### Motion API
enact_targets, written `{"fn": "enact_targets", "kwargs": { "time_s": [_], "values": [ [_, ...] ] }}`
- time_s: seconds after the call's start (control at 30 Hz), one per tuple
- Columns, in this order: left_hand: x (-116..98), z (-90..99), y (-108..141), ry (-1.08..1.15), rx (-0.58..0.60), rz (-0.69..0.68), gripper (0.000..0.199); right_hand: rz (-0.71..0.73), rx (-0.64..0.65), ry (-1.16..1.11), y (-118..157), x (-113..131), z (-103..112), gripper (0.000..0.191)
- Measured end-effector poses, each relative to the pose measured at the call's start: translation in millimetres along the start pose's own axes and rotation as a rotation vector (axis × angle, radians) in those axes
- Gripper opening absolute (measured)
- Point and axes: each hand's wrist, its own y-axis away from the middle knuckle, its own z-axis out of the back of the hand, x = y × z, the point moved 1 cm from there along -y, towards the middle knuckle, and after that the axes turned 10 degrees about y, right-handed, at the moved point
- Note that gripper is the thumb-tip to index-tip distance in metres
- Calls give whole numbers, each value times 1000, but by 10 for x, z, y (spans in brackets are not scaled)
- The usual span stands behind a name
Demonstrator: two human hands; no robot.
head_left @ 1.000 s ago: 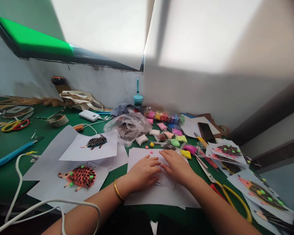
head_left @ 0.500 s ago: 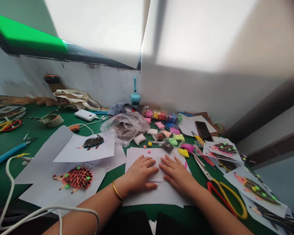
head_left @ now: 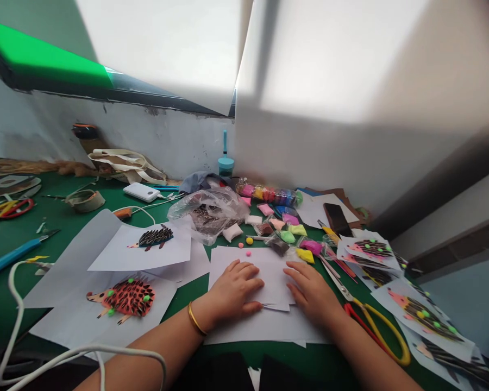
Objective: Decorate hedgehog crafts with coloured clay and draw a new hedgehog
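left grip: splayed | right grip: splayed | white paper: beneath, between both

the paper is white, the tabletop green, the bracelet gold.

The left hand and right hand rest palm-down on white paper sheets. Right of the sheets lie scissors; left, a red hedgehog picture; beyond, a plastic bag of sunflower seeds.

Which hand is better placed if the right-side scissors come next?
Likely the right hand: the scissors lie just to its right, while the left hand is farther across, on the white paper.
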Motion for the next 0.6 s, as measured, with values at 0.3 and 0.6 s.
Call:
{"fn": "enact_targets", "kwargs": {
  "time_s": [0.3,0.6],
  "values": [
    [6,6,-6,-7,-31,-8,54,-46,31,198,-529,-34,143,26],
    [29,7,-10,35,-65,-16,53,-90,222,329,-1583,200,-283,20]
  ]
}}
